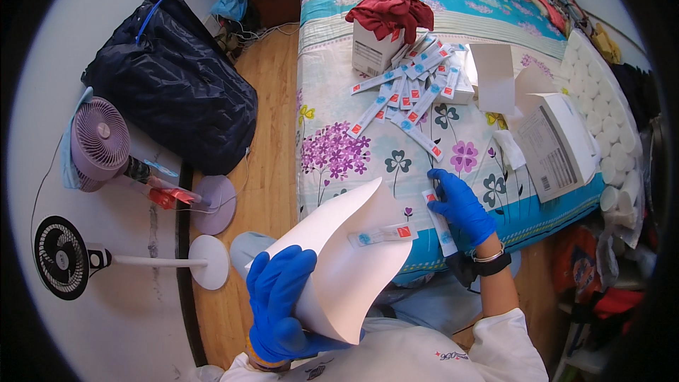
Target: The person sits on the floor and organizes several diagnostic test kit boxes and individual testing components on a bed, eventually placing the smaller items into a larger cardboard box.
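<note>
My left hand (284,305), in a blue glove, grips a curved sheet of white card (339,270). One slim sealed packet (382,235) with an orange-red mark lies in the card's hollow. My right hand (460,204), also blue-gloved, is over the near edge of the bed, its fingers spread beside another long packet (440,223); whether they touch it I cannot tell. Beyond, a loose pile of similar packets (416,82) lies on the flowered bed cover, beside a white box (370,50) with a dark red cloth (392,13) on top.
An open white carton (549,148) stands at the right of the bed, near a crumpled white wrapper (510,149). Behind it lies a clear bag of white cups or rolls (599,101). On the left are two fans (101,130) and a large black bag (180,85).
</note>
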`<state>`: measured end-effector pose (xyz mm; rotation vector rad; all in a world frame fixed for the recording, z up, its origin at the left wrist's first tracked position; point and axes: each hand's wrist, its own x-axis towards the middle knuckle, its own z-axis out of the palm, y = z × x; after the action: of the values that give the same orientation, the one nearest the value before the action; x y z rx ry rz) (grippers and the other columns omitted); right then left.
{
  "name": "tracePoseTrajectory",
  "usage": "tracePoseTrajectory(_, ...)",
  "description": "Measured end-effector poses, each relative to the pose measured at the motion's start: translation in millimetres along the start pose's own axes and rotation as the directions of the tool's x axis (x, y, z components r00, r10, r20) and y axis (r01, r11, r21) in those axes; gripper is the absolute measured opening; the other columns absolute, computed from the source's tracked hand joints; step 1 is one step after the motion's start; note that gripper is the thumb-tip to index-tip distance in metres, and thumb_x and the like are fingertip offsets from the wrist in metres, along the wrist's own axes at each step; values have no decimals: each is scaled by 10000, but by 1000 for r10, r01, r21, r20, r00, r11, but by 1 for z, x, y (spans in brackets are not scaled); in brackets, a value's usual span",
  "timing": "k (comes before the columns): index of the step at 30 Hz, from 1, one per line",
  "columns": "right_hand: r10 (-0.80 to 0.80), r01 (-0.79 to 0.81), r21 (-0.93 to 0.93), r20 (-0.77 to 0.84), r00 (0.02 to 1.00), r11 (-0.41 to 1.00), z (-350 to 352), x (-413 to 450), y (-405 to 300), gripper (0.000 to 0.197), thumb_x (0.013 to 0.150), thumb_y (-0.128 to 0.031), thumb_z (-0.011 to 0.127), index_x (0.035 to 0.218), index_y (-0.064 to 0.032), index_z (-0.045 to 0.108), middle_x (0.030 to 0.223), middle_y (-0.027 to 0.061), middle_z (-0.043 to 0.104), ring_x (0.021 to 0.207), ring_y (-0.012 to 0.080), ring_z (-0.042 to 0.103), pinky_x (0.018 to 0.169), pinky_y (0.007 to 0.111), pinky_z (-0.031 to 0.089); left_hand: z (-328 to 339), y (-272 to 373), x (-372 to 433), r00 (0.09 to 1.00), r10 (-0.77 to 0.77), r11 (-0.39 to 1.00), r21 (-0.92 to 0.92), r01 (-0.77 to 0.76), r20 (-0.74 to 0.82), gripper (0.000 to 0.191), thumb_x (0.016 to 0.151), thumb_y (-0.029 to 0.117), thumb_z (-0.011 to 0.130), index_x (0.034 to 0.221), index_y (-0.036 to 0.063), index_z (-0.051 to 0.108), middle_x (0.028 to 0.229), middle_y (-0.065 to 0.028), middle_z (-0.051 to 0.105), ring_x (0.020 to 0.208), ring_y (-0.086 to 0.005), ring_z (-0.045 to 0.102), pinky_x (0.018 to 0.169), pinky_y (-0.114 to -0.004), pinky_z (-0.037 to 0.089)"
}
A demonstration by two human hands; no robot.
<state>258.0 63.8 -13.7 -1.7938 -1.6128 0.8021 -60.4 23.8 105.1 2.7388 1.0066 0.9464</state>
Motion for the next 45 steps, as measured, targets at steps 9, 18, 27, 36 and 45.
tracePoseTrajectory(9, 106, -52, 312, -156, 982, 949, -53, -26, -21, 140, 800, -71, 629, 848, -5, 516, 708, -5, 502, 669, 48, 459, 590, 207, 381, 3, 1, -2, 987, -99, 980, -185, 74, -129, 951, 630, 535, 751, 1355, 218, 223, 1178, -204, 519, 1030, -394, 531, 905, -542, 332)
tracePoseTrajectory(18, 236, 155, 737, -397, 887, 658, -73, -101, -104, 170, 745, 28, 578, 865, -57, 493, 685, 29, 489, 484, 74, 453, 410, 197, 333, 8, -4, 6, 981, 35, 999, -35, -42, -193, 1056, 600, 394, 806, 1363, 97, 140, 1197, -206, 475, 966, -320, 552, 816, -420, 434)
tracePoseTrajectory(27, 135, -225, 646, 187, 973, 729, -7, -62, -100, 243, 771, -67, 679, 890, -56, 467, 625, -37, 479, 551, 10, 398, 484, 167, 299, -5, 11, 9, 987, -117, 990, -95, 108, -106, 919, 491, 518, 832, 1190, 48, 464, 1075, -157, 548, 973, -299, 538, 900, -434, 390)
tracePoseTrajectory(36, -101, 115, 61, -195, 975, 991, -43, -13, -80, 185, 827, -154, 634, 778, -21, 514, 533, 86, 502, 452, 138, 476, 473, 265, 383, -3, 15, -13, 967, -244, 970, -29, 243, -74, 946, 489, 642, 774, 1136, 8, 500, 1084, -146, 540, 1018, -305, 524, 994, -478, 291)
tracePoseTrajectory(45, -228, 123, -592, -106, 968, 797, -19, 85, 22, 408, 689, -272, 720, 1009, -68, 567, 891, 130, 576, 846, 308, 563, 742, 390, 465, -6, 17, -13, 980, -200, 978, -54, 200, 3, 931, 480, 612, 795, 1139, 23, 502, 1092, -151, 531, 1052, -300, 504, 1005, -488, 263)
